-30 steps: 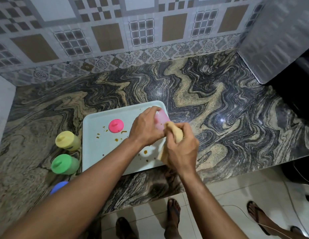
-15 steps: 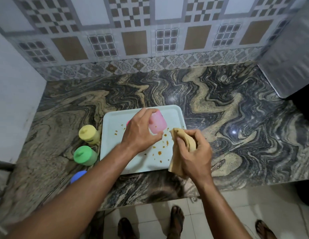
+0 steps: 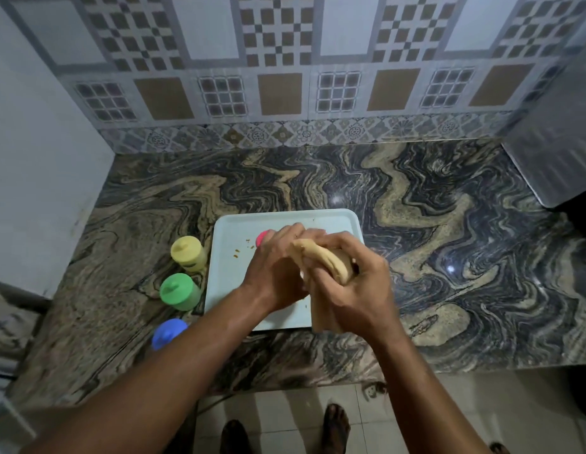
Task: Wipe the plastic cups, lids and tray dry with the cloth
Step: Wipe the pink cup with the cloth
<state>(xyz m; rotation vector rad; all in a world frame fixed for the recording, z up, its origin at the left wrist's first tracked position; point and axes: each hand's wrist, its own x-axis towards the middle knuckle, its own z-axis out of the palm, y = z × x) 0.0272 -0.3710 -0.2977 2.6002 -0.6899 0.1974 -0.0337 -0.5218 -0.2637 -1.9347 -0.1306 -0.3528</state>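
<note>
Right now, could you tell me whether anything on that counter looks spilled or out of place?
Yes: small orange-brown specks dot the pale tray near the pink lid, like spilled crumbs or sauce. Nothing else stands out.

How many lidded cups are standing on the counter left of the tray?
3: yellow cup farthest back, green cup in the middle, blue cup nearest, partly hidden by the left forearm. More may be hidden under the hands.

Three capped cups beside tray: yellow [image 3: 188, 253], green [image 3: 179, 291], blue [image 3: 166, 332]. One tray [image 3: 232, 273] (crumb-spotted). One pink lid [image 3: 262, 238]. One cloth [image 3: 324, 262]. Two hands: left [image 3: 274, 273], right [image 3: 349, 286].
</note>
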